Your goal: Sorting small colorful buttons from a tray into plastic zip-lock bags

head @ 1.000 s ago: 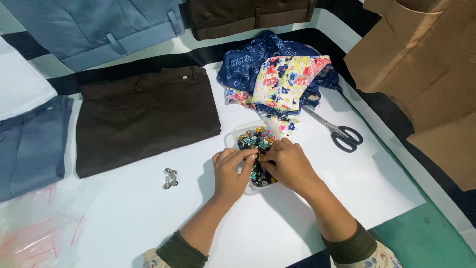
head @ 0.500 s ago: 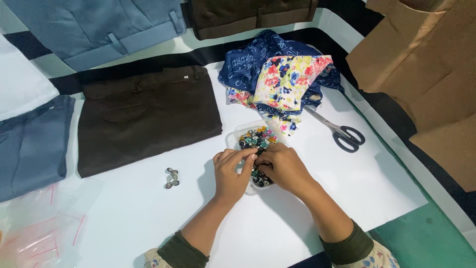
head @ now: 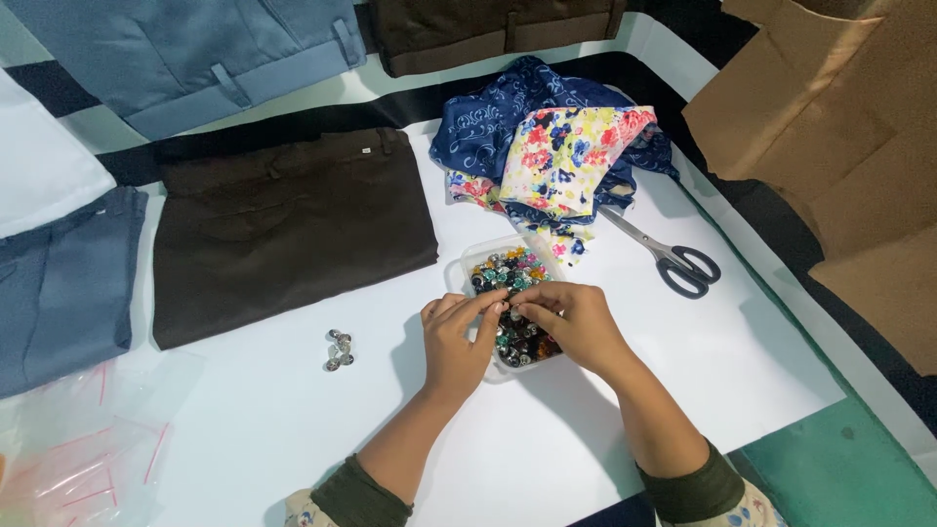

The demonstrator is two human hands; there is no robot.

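A clear plastic tub [head: 467, 269] filled with many small coloured and metal buttons [head: 508, 273] sits on a white sheet [head: 293, 429]. My left hand [head: 457, 337] and my right hand [head: 569, 322] meet over the near half of the tub. Their fingertips pinch together on a small button between them; the piece itself is mostly hidden. A little pile of silver metal buttons [head: 338, 349] lies on the sheet to the left of my left hand.
Folded dark brown trousers [head: 283, 229] lie to the left of the tub. Blue patterned and floral cloth [head: 556, 146] is bunched behind it, with scissors [head: 669, 256] to the right. Blue garments, clear zip bags [head: 73, 449] and brown paper [head: 839, 117] ring the sheet.
Both hands stay over the tub with only small finger movements. The view has shifted slightly.
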